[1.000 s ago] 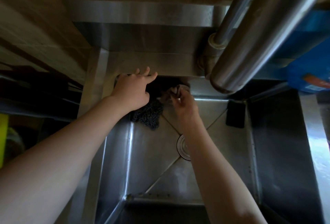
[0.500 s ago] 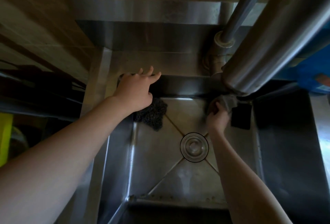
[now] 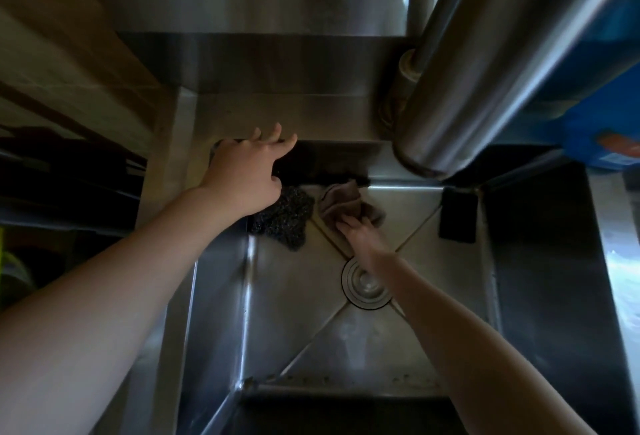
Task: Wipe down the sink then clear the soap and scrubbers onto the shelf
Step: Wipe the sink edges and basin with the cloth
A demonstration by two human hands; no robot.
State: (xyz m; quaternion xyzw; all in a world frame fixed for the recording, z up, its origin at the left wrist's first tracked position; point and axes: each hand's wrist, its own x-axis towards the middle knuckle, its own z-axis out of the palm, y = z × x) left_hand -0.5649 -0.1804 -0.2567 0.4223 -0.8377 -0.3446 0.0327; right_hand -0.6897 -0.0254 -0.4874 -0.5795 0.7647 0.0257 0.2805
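Steel sink [image 3: 346, 348]: right hand [image 3: 360, 232] grips cloth [image 3: 341, 204]; left hand [image 3: 246, 175] open on rim.

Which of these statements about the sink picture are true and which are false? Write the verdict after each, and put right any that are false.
1. The right hand holds a brownish cloth against the sink floor. True.
2. The steel-wool scrubber lies in the near right corner of the sink. False: it lies at the far left, just below the left hand.
3. The left hand grips the cloth. False: it rests open on the sink's far left edge, fingers spread.
4. A dark rectangular sponge sits at the far right of the basin. True.
5. The drain is partly covered by the right forearm. True.
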